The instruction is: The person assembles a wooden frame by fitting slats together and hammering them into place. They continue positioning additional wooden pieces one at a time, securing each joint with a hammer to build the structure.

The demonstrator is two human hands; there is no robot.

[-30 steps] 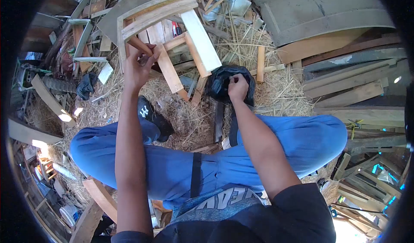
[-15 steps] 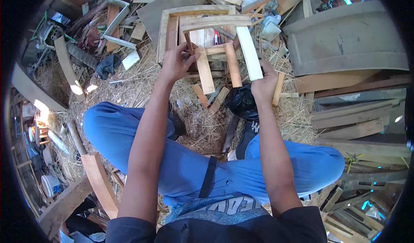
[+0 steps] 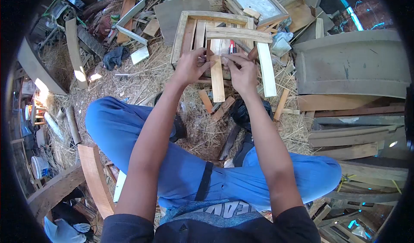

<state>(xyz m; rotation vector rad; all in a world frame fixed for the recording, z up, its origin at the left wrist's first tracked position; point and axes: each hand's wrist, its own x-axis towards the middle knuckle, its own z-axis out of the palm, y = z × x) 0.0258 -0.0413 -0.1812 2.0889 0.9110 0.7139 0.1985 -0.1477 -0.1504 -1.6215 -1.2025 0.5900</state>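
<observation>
A small wooden frame (image 3: 239, 35) stands before me, with a top rail, a pale leg (image 3: 266, 72) on the right and a browner slat (image 3: 217, 83) on the left. My left hand (image 3: 192, 67) is closed on the frame's left side, fingers at the upper end of the slat. From the right, my right hand (image 3: 242, 74) reaches between the slat and the pale leg, its fingertips pinched at the slat's inner edge. It hides part of the frame behind it. Beneath lies a larger wooden box frame (image 3: 180, 38) with a red-handled tool (image 3: 232, 47) in it.
Straw and wood offcuts cover the ground. A black plastic bag (image 3: 241, 111) lies below my right hand. A large grey panel (image 3: 349, 61) and stacked boards (image 3: 353, 135) are at right. Curved wooden pieces (image 3: 95, 178) lean at left, near a dark cloth (image 3: 115, 58).
My right hand has left the pale leg and moved left to the inner edge of the brown slat. My left hand stays at the frame's left side. The view has shifted slightly.
</observation>
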